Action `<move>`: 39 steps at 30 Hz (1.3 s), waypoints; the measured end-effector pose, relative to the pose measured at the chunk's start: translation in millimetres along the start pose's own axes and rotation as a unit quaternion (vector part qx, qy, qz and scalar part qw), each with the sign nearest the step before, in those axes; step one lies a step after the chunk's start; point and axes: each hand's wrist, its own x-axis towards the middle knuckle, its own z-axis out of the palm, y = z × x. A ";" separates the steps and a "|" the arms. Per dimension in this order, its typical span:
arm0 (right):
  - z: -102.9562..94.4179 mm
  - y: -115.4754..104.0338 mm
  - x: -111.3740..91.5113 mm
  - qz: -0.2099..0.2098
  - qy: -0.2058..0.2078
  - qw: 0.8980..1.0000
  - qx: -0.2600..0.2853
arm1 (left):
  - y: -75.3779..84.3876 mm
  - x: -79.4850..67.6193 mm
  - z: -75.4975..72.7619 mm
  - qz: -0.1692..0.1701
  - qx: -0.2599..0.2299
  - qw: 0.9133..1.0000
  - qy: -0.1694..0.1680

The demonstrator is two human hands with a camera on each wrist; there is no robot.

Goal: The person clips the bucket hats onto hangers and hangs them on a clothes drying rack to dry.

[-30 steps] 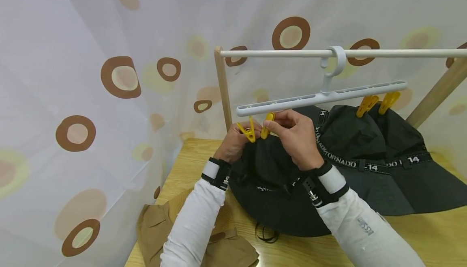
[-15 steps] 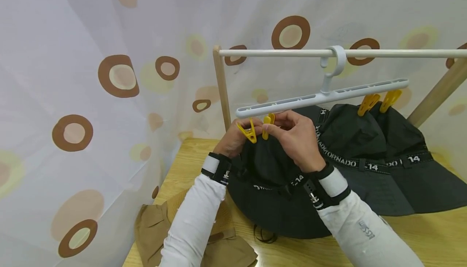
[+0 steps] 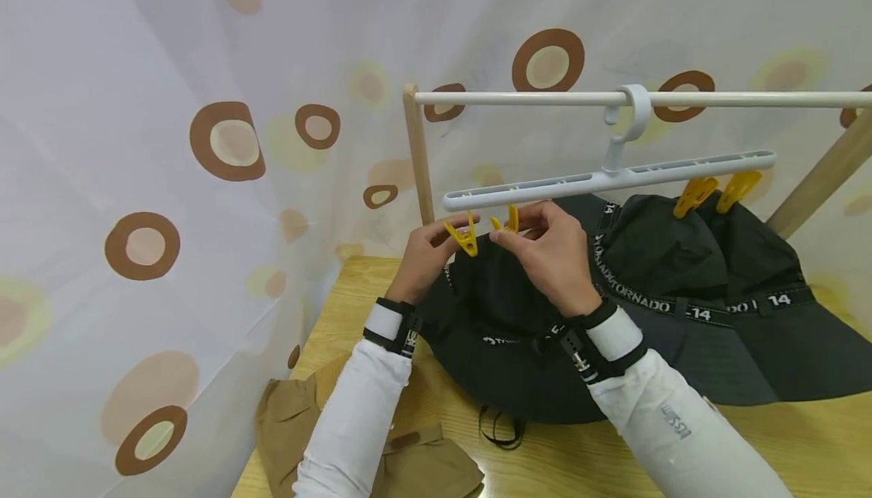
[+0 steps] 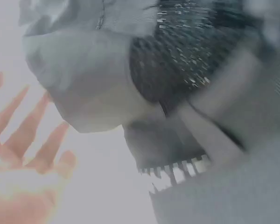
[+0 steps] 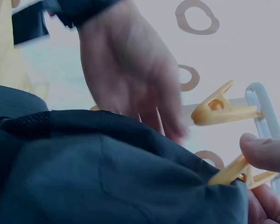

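Note:
My right hand (image 3: 559, 259) pinches a yellow clothespin (image 3: 512, 218) under the left half of a white hanger (image 3: 586, 182). In the right wrist view this clothespin (image 5: 229, 172) bites the crown edge of a black bucket hat (image 5: 112, 172), with my thumb (image 5: 266, 151) on it. A second yellow clothespin (image 3: 466, 242) hangs from the hanger's left end, apart from the hat. Close to it is my left hand (image 3: 424, 256), its fingers straight and holding nothing. The right wrist view has that hand (image 5: 130, 65) blurred, partly hidden behind the hat.
The hanger hooks over a white rail (image 3: 518, 98) with wooden posts. Another black hat (image 3: 664, 248) hangs at right from two yellow clothespins (image 3: 695, 197). A khaki hat (image 3: 422, 464) lies on the wooden table (image 3: 368, 275), below my left forearm. A patterned curtain (image 3: 272, 44) stands behind.
My left hand has let go of the hat's crown and moved left. The clothespin in my right hand has turned, and the hat's brim has risen slightly.

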 end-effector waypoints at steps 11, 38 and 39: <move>-1.8 -1.8 -1.1 -0.015 0.035 0.999 -0.014 | -13.6 -47.7 -8.8 -0.091 0.241 0.964 0.068; 5.1 -6.5 0.6 0.007 0.037 0.999 -0.002 | -35.2 -61.0 3.9 -0.138 0.219 0.962 -0.091; 5.9 -7.2 1.3 0.010 0.033 0.999 0.000 | -34.5 -63.1 0.4 -0.142 0.220 0.961 -0.092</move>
